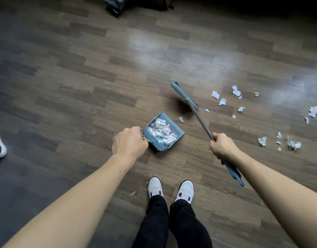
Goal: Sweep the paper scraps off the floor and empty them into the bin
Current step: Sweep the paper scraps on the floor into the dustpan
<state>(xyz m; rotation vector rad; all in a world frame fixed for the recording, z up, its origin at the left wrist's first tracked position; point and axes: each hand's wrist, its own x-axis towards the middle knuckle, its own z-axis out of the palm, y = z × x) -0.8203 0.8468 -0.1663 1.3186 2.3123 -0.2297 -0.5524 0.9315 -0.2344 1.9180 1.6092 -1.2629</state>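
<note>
Two hands: left (130,141) grips dustpan (175,129), right (223,146) broom (185,97); nothing legible.

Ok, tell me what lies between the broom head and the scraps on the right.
Nothing visible. Only bare floor separates the broom head from the scattered scraps. The right hand grips the broom; the left hand holds the filled dustpan.

Scraps (162,130) in dustpan (179,131), left of broom (183,94)

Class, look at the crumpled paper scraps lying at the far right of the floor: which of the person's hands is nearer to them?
Right. The right hand, gripping the broom, is just left of those scraps; the left hand holds the dustpan, farther left.
</note>
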